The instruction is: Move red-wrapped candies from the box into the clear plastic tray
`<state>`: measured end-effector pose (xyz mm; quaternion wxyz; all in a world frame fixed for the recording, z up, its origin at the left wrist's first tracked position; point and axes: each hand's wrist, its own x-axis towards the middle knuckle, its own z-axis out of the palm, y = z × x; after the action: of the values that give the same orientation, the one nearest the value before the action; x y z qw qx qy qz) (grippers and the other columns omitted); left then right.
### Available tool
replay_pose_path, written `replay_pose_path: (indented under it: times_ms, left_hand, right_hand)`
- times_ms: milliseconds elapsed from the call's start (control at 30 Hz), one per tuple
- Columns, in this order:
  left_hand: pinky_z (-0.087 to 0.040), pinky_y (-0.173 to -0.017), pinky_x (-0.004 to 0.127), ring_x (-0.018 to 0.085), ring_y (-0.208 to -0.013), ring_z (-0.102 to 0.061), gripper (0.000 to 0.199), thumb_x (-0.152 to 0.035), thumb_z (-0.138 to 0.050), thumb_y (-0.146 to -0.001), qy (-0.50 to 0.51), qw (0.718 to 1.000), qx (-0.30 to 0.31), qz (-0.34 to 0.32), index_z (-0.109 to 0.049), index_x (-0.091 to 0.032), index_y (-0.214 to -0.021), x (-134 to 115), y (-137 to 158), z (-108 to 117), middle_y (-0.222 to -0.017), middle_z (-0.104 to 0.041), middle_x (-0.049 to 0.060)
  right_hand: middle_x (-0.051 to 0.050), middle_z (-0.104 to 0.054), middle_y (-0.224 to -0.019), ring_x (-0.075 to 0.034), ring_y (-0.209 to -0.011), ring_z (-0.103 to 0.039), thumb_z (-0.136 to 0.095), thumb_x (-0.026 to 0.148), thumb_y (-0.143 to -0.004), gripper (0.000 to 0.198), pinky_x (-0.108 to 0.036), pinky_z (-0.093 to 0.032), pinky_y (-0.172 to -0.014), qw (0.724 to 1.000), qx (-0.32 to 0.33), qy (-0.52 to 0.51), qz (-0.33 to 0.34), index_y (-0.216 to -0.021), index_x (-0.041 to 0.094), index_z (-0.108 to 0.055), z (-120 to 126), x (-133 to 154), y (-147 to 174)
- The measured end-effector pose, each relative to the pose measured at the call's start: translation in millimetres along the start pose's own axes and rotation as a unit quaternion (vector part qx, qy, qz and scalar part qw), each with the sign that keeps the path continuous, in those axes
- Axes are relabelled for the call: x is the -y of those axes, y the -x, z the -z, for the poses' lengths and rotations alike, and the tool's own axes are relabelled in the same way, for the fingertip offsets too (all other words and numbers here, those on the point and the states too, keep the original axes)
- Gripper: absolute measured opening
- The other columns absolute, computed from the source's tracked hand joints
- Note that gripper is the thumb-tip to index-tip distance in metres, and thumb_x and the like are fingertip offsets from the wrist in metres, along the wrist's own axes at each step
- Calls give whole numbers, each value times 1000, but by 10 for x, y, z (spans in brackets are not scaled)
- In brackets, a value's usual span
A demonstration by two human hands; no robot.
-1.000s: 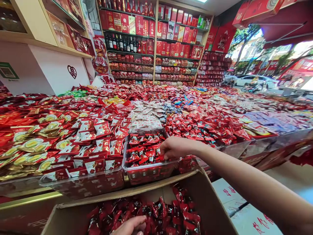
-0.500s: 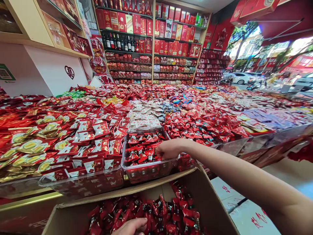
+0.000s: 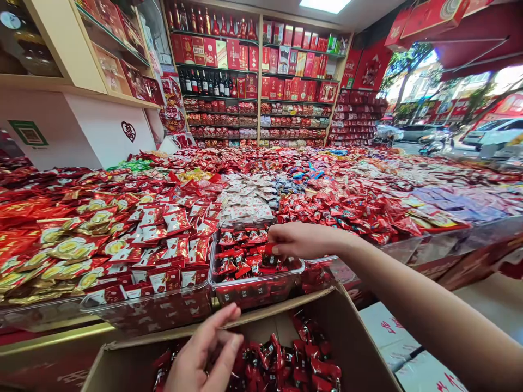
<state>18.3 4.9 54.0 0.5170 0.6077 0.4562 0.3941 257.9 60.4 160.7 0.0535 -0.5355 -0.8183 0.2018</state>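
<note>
My right hand point(image 3: 300, 240) reaches over a clear plastic bin point(image 3: 261, 287) of red-wrapped candies and pinches one red candy point(image 3: 269, 255) between its fingertips. My left hand point(image 3: 204, 354) hovers above an open cardboard box point(image 3: 359, 354) at the bottom, fingers spread and holding nothing. The box is full of the same red-and-black wrapped candies point(image 3: 286, 359).
A wide display of candy packets fills the counter: gold-and-red packets point(image 3: 65, 245) at left, white packets point(image 3: 245, 198) behind the bin, red piles point(image 3: 351, 209) to the right. Shelves of red boxes and bottles point(image 3: 261, 71) line the back wall. White cartons point(image 3: 412, 359) sit at lower right.
My left hand rose out of the box candies and spread its fingers. My right hand lifted slightly in the bin, now pinching a red candy.
</note>
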Motion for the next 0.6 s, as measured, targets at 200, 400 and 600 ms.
replay_pose_path:
  times_ms: [200,400,600]
  left_hand:
    - [-51,-64,11,10,-73,-63,33,-31,-74,-59,145,989,3,8,-62,-23,-89,-406,-268,-187,-80,-69,-4]
    - [-50,-61,10,8,-66,-61,21,-25,-71,-64,33,995,37,-88,-64,-28,-84,-467,-311,-150,-72,-67,-6]
    - [-45,-62,19,10,-71,-52,25,-21,-55,-76,-158,948,165,-220,-41,-28,-95,-606,-707,-165,-77,-48,-6]
  right_hand:
    - [3,-50,-66,-9,-59,-48,-46,22,-81,7,-21,-38,-52,965,-31,-253,63,-76,17,-44,-103,332,244]
    - [6,-54,-54,-5,-43,-52,-52,24,-78,11,-17,-39,-46,832,22,-554,27,-79,17,-43,-377,135,148]
    - [4,-57,-67,-6,-52,-57,-57,25,-76,17,-22,-47,-55,777,11,-629,36,-85,17,-45,-387,-76,86]
